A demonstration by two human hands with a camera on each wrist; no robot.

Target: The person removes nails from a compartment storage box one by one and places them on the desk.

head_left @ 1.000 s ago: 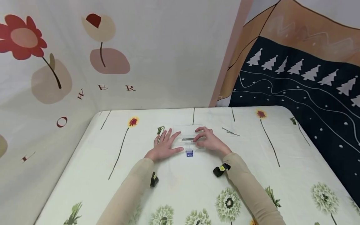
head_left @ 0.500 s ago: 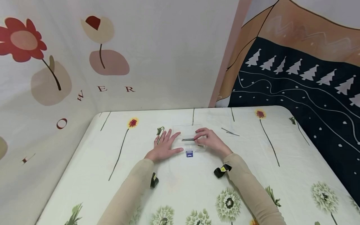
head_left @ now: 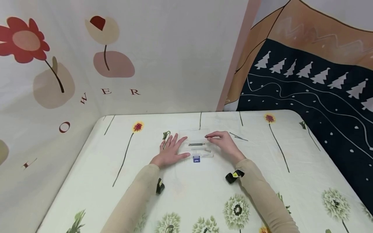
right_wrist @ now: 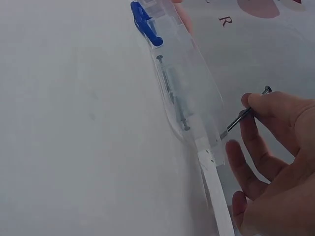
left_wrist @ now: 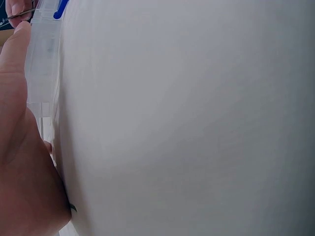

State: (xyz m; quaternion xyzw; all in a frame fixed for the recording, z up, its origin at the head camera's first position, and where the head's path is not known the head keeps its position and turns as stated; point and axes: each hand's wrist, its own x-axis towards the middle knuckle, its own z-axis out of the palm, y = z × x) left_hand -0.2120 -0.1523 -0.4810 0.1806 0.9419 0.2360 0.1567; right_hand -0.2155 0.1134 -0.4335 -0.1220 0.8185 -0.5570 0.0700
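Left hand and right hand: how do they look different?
The left hand is spread out; the right hand is curled. The right hand pinches a metal nail, but the left hand pinches nothing, lying at one side of the clear box. Both come out of beige sleeves.

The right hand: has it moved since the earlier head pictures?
Yes. In the head view, the right hand has moved toward the person's right, away from the blue clip, which stays in place.
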